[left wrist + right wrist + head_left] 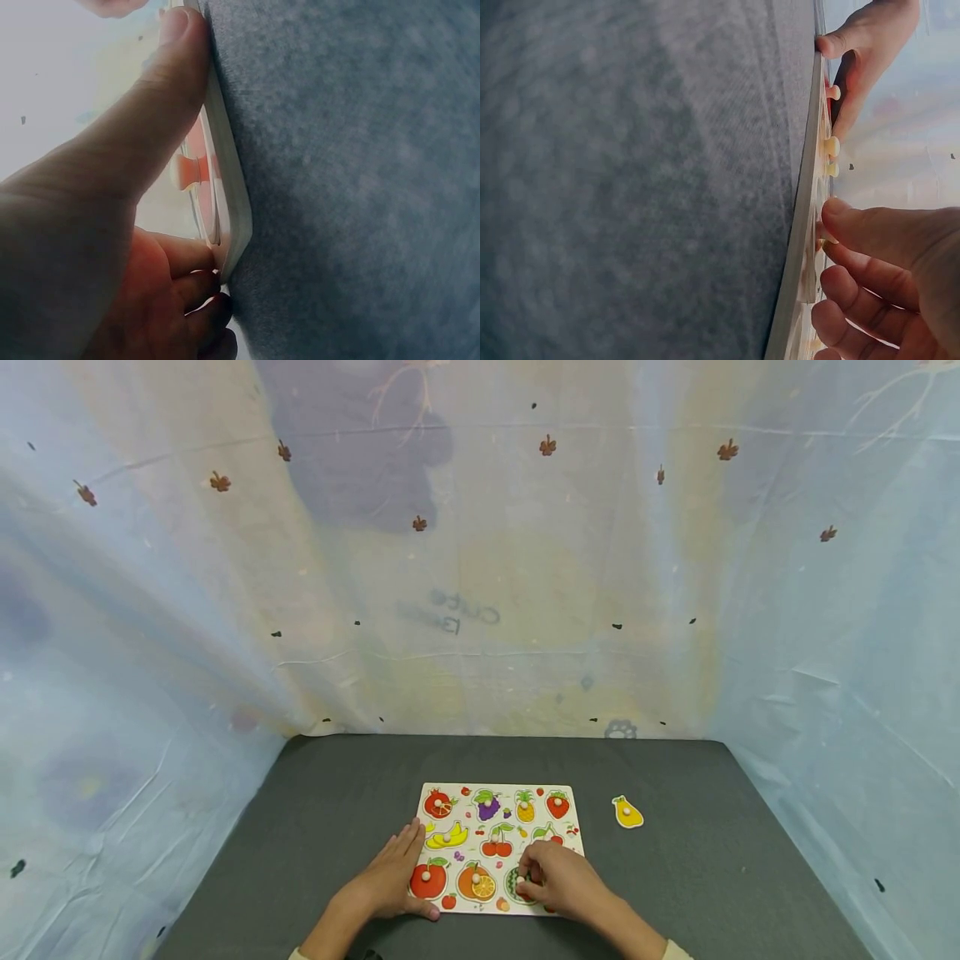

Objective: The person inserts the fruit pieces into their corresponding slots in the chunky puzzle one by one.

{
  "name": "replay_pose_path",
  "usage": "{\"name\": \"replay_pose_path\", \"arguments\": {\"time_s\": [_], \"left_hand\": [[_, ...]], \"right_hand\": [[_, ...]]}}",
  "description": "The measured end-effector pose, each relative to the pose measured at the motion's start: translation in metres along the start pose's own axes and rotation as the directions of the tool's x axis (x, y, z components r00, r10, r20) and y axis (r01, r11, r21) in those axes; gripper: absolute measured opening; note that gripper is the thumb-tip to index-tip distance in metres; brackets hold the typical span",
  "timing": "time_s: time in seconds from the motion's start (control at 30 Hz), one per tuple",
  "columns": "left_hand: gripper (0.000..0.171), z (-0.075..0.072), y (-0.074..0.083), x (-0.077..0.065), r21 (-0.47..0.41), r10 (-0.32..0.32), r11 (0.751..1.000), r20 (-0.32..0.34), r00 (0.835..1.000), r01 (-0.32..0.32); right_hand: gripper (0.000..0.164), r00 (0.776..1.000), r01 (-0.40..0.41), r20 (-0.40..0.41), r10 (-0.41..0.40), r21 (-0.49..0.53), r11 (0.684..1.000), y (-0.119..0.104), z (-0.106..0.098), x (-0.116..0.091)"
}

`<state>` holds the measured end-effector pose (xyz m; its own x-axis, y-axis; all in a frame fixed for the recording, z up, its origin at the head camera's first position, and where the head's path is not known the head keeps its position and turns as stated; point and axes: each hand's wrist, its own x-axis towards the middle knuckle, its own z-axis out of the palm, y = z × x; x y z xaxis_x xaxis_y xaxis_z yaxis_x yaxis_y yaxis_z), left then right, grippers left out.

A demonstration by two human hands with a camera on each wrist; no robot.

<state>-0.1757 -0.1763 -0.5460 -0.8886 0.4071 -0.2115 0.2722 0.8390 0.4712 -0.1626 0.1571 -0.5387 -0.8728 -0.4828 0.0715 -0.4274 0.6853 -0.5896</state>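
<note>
A white wooden fruit puzzle board lies flat, with knobbed pieces on it. My left hand rests against its left side, fingers stretched along the edge and thumb at the near edge; the left wrist view shows this thumb along the board's rim. At the near right corner, my right hand pinches the knob of the watermelon piece, partly hiding it. In the right wrist view the thumb and forefinger meet at that knob; whether the piece sits fully flush, I cannot tell.
A yellow pear piece lies on the dark grey cloth, right of the board. Orange, apple, banana and cherry pieces sit near the hands. A patterned curtain encloses the table's back and sides.
</note>
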Motion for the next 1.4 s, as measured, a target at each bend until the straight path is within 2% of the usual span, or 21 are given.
{"name": "replay_pose_path", "arguments": {"time_s": [0.27, 0.6, 1.17, 1.4], "left_hand": [[0.138, 0.0, 0.0, -0.001, 0.001, 0.015, 1.0, -0.007, 1.0, -0.015], [0.138, -0.001, 0.002, -0.001, -0.01, 0.003, 1.0, -0.003, 1.0, -0.003], [0.139, -0.001, 0.001, 0.0, -0.008, -0.001, 1.0, -0.002, 1.0, 0.001], [0.139, 0.0, 0.001, 0.001, -0.007, -0.016, 1.0, 0.001, 1.0, 0.016]], "right_hand": [[0.025, 1.0, -0.005, -0.003, 0.005, -0.003, 1.0, -0.001, 0.001, 0.0], [0.025, 0.999, -0.026, 0.019, 0.026, 0.025, 0.999, 0.0, -0.001, 0.0], [0.022, 0.998, -0.038, 0.058, 0.031, 0.116, 0.993, 0.0, -0.007, -0.004], [0.022, 0.999, -0.021, 0.027, 0.019, 0.081, 0.997, 0.003, -0.01, -0.005]]}}
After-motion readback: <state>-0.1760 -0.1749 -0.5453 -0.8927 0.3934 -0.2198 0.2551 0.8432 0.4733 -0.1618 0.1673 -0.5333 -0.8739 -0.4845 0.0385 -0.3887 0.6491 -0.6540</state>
